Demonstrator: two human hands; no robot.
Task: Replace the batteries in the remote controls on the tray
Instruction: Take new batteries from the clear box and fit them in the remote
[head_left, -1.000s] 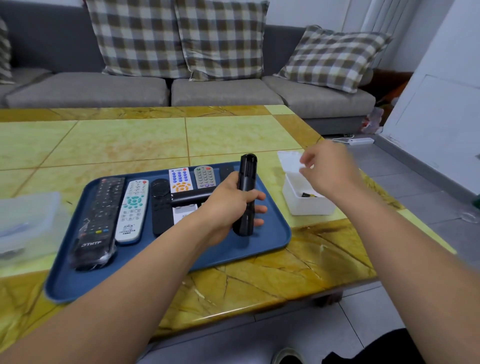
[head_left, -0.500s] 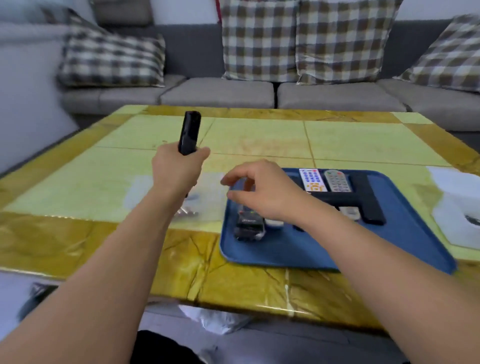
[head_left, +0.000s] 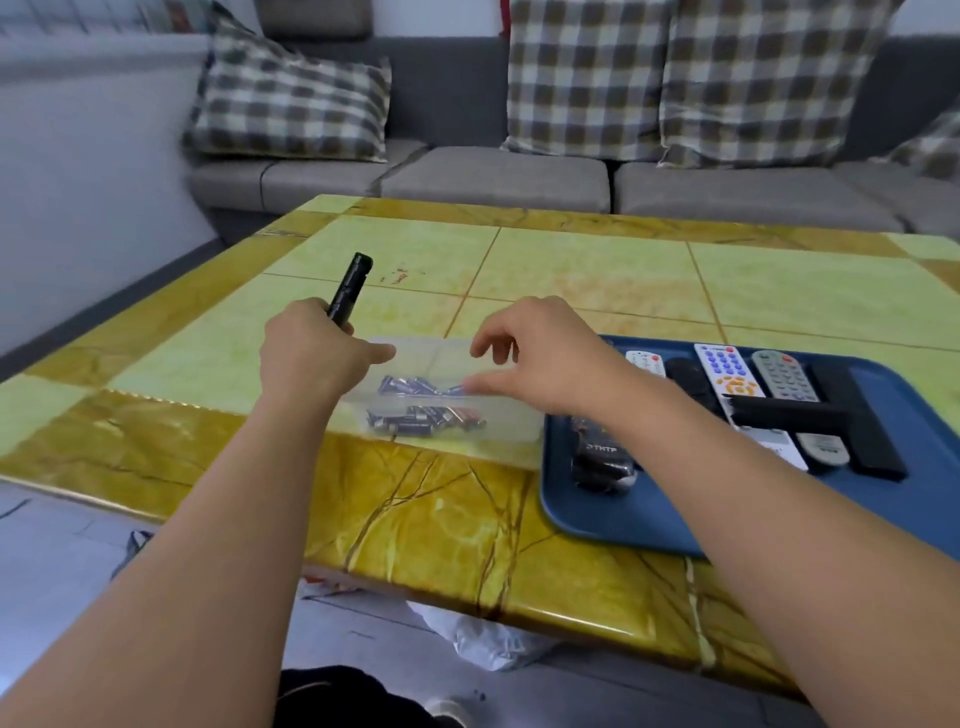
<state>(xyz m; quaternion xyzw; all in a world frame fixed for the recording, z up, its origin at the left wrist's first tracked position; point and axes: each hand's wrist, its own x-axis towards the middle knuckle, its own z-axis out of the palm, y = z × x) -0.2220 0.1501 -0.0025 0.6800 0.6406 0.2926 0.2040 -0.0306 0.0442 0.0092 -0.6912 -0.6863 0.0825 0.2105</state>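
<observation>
near the table's front edge, i'm hovering my right hand, fingers spread, right above the batteries in the clear box; left hand is clamping the black remote, long axis pointing away.

A grey sofa runs across the top of the frame, behind a coffee table whose top is pale green tile with a yellow marbled border. Three checked cushions lean on the sofa back: one at upper left, and two side by side at upper centre and upper right. A small reddish smear marks the tabletop near its far left. On the grey floor below the table's near edge lies a crumpled white plastic bag.
</observation>
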